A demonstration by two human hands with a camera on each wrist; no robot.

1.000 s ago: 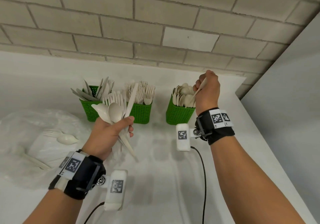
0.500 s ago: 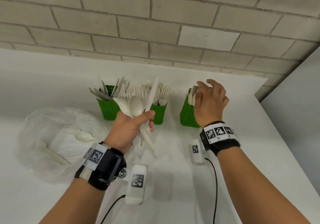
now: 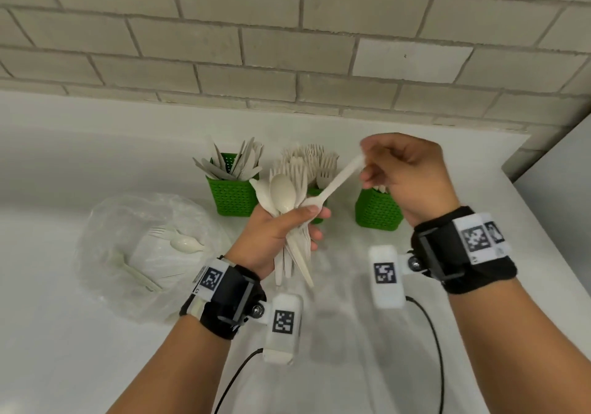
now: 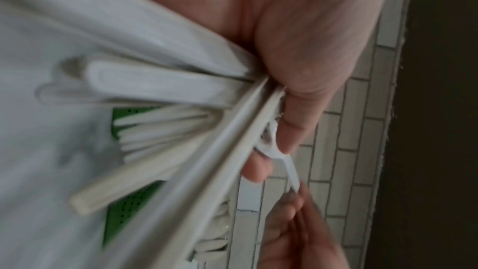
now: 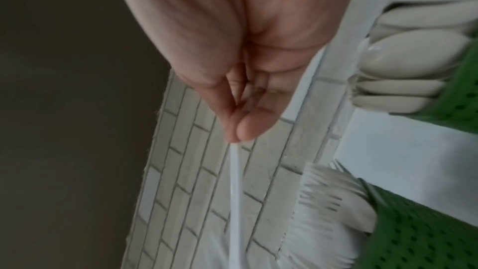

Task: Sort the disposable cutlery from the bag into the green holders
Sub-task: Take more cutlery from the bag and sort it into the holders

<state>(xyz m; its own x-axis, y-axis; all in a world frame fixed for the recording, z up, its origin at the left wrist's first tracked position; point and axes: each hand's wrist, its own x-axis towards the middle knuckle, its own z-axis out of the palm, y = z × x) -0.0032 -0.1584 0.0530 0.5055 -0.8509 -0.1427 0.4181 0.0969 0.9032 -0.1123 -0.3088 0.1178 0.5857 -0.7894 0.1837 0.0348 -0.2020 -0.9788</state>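
Three holders (image 3: 232, 197) stand in a row behind the hands, the bag (image 3: 140, 254) to their left.

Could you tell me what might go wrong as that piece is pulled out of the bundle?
1. The left hand grips a loose, splayed bundle; tugging one piece could drag others out onto the counter.
2. The right hand only pinches the handle tip, so it may slip.
3. What the piece is stays hidden, so it may land in the wrong holder.
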